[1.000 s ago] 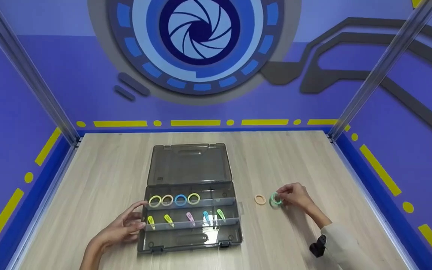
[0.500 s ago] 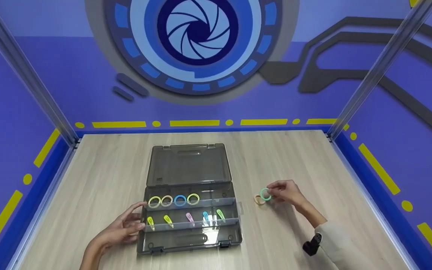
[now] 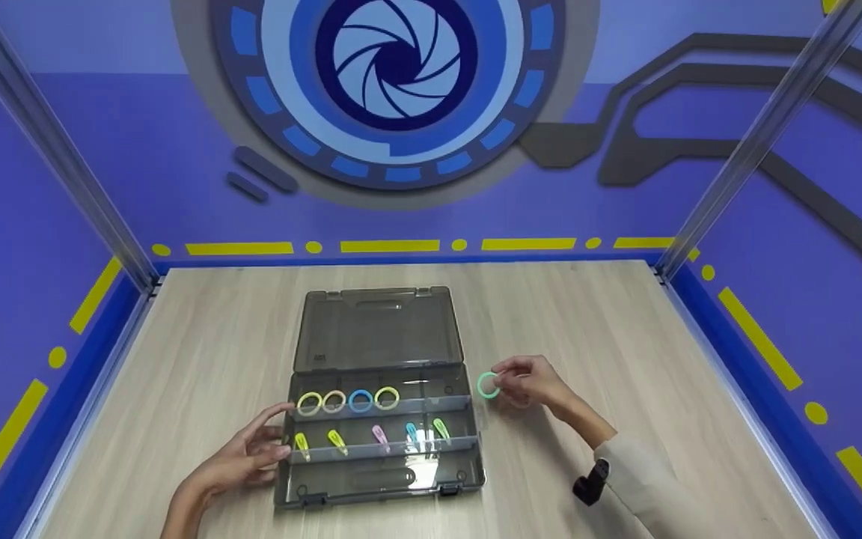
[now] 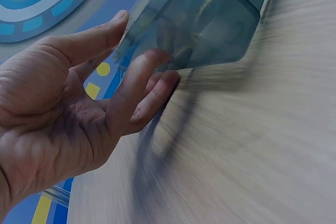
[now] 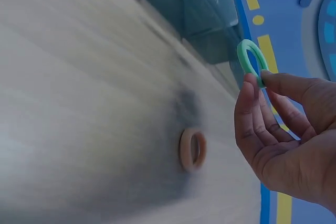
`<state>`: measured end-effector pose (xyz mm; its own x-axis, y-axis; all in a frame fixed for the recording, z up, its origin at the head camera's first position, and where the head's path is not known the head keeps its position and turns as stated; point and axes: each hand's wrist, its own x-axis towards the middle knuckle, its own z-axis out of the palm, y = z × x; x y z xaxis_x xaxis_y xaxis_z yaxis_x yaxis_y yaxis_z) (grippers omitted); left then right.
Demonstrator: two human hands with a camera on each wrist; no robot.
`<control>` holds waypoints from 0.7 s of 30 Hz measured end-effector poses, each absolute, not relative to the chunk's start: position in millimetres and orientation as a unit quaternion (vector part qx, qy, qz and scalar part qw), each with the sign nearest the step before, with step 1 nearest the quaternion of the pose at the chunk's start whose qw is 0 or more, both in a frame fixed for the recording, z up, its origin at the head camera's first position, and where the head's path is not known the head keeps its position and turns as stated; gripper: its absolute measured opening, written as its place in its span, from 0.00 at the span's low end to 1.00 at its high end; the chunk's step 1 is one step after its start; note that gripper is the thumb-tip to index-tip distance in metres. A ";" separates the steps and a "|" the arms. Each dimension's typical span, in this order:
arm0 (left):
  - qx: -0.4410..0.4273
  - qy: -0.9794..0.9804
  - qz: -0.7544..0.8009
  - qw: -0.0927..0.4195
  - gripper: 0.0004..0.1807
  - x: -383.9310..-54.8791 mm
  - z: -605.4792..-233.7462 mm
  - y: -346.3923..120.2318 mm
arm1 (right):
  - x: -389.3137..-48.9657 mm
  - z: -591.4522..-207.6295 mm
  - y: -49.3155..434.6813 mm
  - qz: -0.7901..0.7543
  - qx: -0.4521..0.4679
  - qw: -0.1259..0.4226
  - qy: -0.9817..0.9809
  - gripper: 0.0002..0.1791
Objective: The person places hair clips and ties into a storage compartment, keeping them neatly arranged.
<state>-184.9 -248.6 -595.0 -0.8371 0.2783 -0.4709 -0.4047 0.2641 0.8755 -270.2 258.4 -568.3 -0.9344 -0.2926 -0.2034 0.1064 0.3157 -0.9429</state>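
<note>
My right hand [image 3: 534, 382] pinches a mint-green hair tie [image 5: 243, 59] between thumb and fingertips, just off the right side of a smoky clear organizer box [image 3: 360, 490]. Below that hand, a peach hair tie [image 5: 187, 150] lies on the table; in the head view the hand mostly covers it. My left hand [image 3: 230, 457] rests against the box's left wall, fingers loosely bent. Along the back compartment stand several hair ties, among them a blue one [image 3: 361, 411]. Several snap hair clips, including a pink one [image 3: 379, 434], lean in the middle compartment.
The box's lid [image 3: 378, 333] lies folded back on the wooden table [image 3: 588, 314]. Two latches, one of them the right latch [image 3: 449, 489], sit on the front edge. Purple-blue walls [image 3: 401, 224] and metal posts enclose the table.
My right hand has lifted the green hair tie from the table and carried it left, past the peach one, toward the box. The left hand stays put.
</note>
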 end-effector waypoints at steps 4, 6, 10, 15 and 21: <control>-0.039 0.739 0.609 0.287 0.47 -185.1 -595.2 -250.2 | -273.8 -563.5 241.6 -0.572 -0.077 0.159 0.801 0.14; -0.037 0.737 0.609 0.289 0.46 -183.4 -594.9 -253.2 | -276.1 -561.4 231.0 -0.572 -0.090 0.157 0.800 0.13; -0.031 0.736 0.609 0.294 0.45 -178.4 -595.4 -259.7 | -280.8 -558.9 209.9 -0.576 -0.106 0.165 0.794 0.14; -0.012 0.728 0.616 0.300 0.44 -178.2 -596.7 -260.8 | -284.4 -557.0 193.7 -0.573 -0.117 0.160 0.795 0.13; 0.006 0.732 0.616 0.292 0.44 -186.6 -596.5 -252.8 | -285.2 -554.5 188.4 -0.567 -0.095 0.163 0.802 0.12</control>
<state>-186.6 -252.8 -596.5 -0.8296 0.3688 -0.4193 -0.3502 0.2413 0.9051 -285.2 188.4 -554.5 -0.9288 -0.3372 -0.1536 0.0321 0.3397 -0.9400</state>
